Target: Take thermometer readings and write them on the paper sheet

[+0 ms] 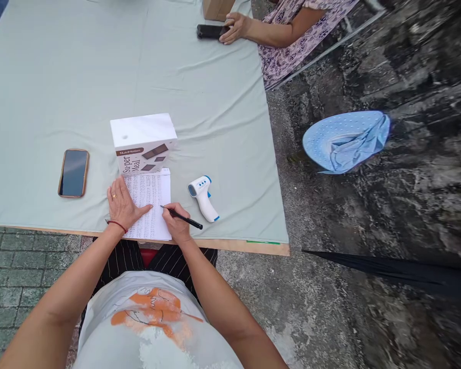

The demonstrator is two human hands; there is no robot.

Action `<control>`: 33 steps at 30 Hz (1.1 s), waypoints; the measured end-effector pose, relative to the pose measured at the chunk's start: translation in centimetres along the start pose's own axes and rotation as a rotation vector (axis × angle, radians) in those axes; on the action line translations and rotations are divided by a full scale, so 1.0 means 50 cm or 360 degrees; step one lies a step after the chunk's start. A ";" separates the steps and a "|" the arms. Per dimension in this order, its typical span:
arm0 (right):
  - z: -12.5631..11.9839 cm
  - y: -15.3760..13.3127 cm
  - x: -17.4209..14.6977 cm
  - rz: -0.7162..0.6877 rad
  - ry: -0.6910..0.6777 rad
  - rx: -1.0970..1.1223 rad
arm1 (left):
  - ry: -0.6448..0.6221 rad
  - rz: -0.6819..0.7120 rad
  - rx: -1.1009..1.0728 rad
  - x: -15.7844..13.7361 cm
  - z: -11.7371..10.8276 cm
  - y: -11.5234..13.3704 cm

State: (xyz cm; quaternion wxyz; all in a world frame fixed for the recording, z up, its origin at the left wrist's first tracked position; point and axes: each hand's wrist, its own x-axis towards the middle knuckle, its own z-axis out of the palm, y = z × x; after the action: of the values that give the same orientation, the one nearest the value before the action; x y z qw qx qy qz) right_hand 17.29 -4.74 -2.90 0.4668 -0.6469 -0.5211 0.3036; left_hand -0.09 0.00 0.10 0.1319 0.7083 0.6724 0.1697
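A sheet of paper (153,225) covered in small rows of print or writing lies at the table's near edge. My left hand (123,206) rests flat on its left side, thumb stretched out across the sheet. In my right hand (177,223) a black pen (188,220) is gripped, its tip near the right part of the rows. Right behind the paper stands a white NutriMotion "Super Meal" box (144,130). A white and blue infrared thermometer (204,199) lies to the right of my right hand. Left of the box lies a smartphone (73,173) in a brown case.
A pale green cloth covers the table (215,133). Across it, another person's hand (236,28) holds a dark phone (211,32) beside a cardboard box (217,9). A light blue sun hat (343,141) is at the right, against dark rough stone.
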 end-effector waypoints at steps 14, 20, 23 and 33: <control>-0.001 0.002 0.001 0.0004 -0.0018 -0.0054 | 0.0017 0.0021 -0.0031 0.000 0.003 -0.003; -0.001 0.002 -0.001 0.0031 0.0014 -0.0036 | 0.0019 0.0013 -0.0028 0.000 0.004 -0.002; -0.001 0.001 -0.003 0.0058 0.0057 -0.0010 | 0.0015 0.0010 -0.0032 -0.001 0.002 -0.002; 0.004 0.008 -0.002 -0.0007 0.0036 -0.0073 | 0.0014 0.0013 -0.0035 -0.001 0.004 -0.002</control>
State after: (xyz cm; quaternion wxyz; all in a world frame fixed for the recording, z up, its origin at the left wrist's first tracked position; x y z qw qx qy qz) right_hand 17.24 -4.79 -3.33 0.4582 -0.6596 -0.5242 0.2831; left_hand -0.10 -0.04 -0.12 0.1360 0.7087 0.6682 0.1809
